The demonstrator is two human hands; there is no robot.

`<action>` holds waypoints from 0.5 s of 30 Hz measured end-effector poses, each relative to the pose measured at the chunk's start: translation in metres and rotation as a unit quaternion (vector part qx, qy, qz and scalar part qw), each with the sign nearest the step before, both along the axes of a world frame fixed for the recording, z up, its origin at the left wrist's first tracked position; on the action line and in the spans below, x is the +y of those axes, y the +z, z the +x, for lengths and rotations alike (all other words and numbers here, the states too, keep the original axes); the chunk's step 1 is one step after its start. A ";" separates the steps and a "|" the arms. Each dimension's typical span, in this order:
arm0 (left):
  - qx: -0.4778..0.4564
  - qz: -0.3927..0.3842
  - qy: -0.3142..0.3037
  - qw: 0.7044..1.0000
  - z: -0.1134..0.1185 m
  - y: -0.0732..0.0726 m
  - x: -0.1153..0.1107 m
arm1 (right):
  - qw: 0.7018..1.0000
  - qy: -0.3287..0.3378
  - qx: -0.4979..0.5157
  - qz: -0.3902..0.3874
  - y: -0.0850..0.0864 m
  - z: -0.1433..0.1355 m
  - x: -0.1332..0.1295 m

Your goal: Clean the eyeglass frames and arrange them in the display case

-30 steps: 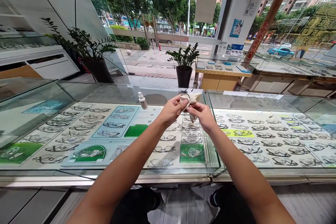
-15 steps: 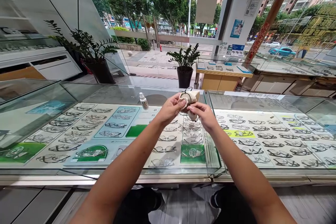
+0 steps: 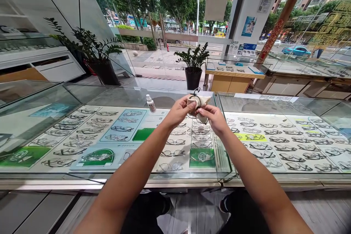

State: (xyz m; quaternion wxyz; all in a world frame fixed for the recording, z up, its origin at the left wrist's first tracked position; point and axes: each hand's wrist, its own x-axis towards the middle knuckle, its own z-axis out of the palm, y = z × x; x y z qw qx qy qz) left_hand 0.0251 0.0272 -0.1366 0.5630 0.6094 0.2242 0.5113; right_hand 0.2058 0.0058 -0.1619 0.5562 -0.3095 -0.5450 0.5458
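Observation:
Over the glass counter, my two hands meet around a pair of eyeglasses [image 3: 202, 118] with thin dark rims. My left hand [image 3: 178, 112] is closed on a cream cloth [image 3: 203, 101], which is folded around the upper part of the glasses; its thumb presses on the cloth. With bent fingers, my right hand [image 3: 216, 118] grips the glasses near the middle of the frame, close against the left fingertips. One lens shows below the fingers; the other is largely covered by cloth. A small white spray bottle [image 3: 151, 104] stands upright on the counter, left of my hands.
Glass display cases [image 3: 109, 95] hold rows of eyeglasses on both sides. A green card [image 3: 203, 158] lies inside beneath my hands. Beyond the counter stand a potted plant [image 3: 192, 78] and a wooden display table [image 3: 233, 80] before the window.
Both hands still hold the glasses and cloth at nearly the same place, with small finger shifts. The cloth's loose end now stretches further right. The whole view has shifted slightly.

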 end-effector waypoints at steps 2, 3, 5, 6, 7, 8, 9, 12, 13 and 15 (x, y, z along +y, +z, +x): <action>0.004 -0.013 -0.011 1.000 0.001 0.000 -0.002 | 1.000 0.003 0.011 -0.006 -0.002 0.000 0.001; 0.007 -0.011 -0.009 1.000 0.002 -0.001 -0.003 | 1.000 0.011 0.013 -0.010 -0.002 -0.001 0.001; 0.011 0.010 0.012 1.000 0.002 -0.002 -0.004 | 0.999 0.032 0.003 -0.015 -0.003 -0.001 0.000; 0.016 0.025 0.027 0.999 0.002 -0.002 -0.004 | 0.999 0.041 -0.007 -0.015 -0.002 0.000 0.000; 0.022 0.041 0.042 0.998 0.002 -0.002 -0.003 | 0.999 0.047 -0.016 -0.013 -0.001 0.000 -0.001; 0.029 0.055 0.054 0.997 0.001 -0.002 -0.002 | 0.998 0.049 -0.022 -0.011 0.000 0.001 -0.001; 0.033 0.063 0.061 0.996 0.000 -0.002 -0.001 | 0.998 0.051 -0.027 -0.009 0.001 0.003 -0.001; 0.029 0.054 0.038 0.997 -0.003 0.000 0.002 | 0.999 0.049 -0.023 -0.001 0.003 0.005 0.000; 0.023 0.043 0.024 0.999 -0.004 0.000 0.002 | 0.999 0.046 -0.018 0.001 0.002 0.005 0.000; 0.018 0.018 0.000 1.000 -0.003 -0.001 0.001 | 0.999 0.036 -0.004 0.003 0.001 0.004 0.001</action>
